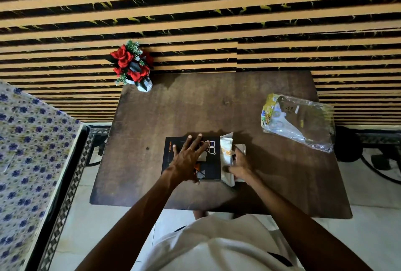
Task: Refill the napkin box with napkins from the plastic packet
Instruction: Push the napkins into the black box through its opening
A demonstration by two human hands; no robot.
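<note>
Head view: left hand (pixel 188 158) flat, fingers spread, pinning black napkin box (pixel 191 158) to surface (pixel 195 108). Right hand (pixel 239 165) grip clamped on napkins (pixel 226 151), apparently feeding box's open end. Plastic packet (pixel 297 121) lies empty-looking, well apart, right.

The person wears a loose white garment (pixel 217 247) that bunches in soft folds over the lap, with a thin dark line showing at its edges. Both forearms are bare, with no sleeves reaching them. The left hand (pixel 187 159) and right hand (pixel 239 166) carry no rings, watch or bands.
</note>
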